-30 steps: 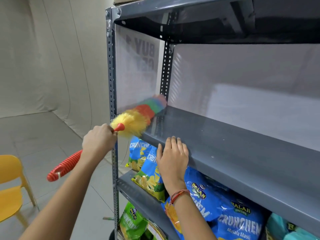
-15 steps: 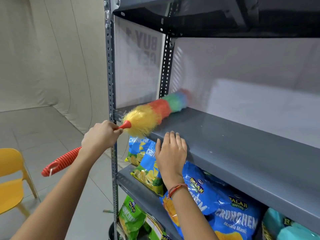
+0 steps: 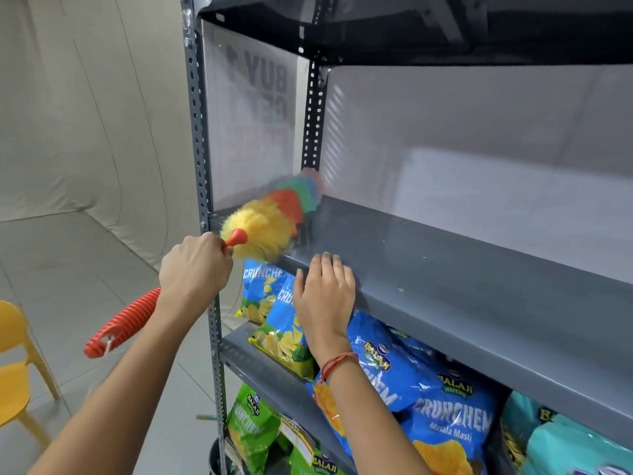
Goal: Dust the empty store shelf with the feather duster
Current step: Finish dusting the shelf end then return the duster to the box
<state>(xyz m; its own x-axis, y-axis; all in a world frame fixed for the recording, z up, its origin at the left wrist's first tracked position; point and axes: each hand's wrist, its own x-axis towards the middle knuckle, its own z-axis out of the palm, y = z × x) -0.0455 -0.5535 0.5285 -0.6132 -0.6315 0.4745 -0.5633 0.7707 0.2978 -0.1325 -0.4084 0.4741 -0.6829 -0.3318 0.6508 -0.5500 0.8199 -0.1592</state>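
Beige fabric backdrop point(image 3: 85, 114) hung behind a grey tiled floor point(image 3: 68, 269), and a grey perforated steel rack point(image 3: 197, 132) stood at the right with its bare grey metal shelf point(image 3: 462, 286) at chest height. On that shelf's left end lay the rainbow-headed feather duster with a ribbed red plastic handle point(image 3: 270, 224). Its yellow fluff hung over the front corner, while the red, green and blue tip, blurred by motion, sat against the rear corner post beside the frosted side panel point(image 3: 250, 125). Half a second before, the head had reached further right along the shelf, past that post; it had since swung back left into the corner, much as it lay a second before.

The left hand point(image 3: 195, 269) was clenched round the handle just behind the red collar, the ribbed grip sticking out below the wrist towards the floor. The right hand point(image 3: 325, 296), with a red thread bracelet point(image 3: 337, 363) at the wrist, lay flat and spread on the shelf's front lip, fingers over the edge, holding nothing; it had kept the same spot throughout.

Blue Crunchem crisp bags point(image 3: 445, 416) filled the tier beneath, green crisp bags point(image 3: 253, 430) lay lower, and teal packets point(image 3: 575, 447) showed at the far right. A yellow plastic chair point(image 3: 13, 365) stood at the left edge.
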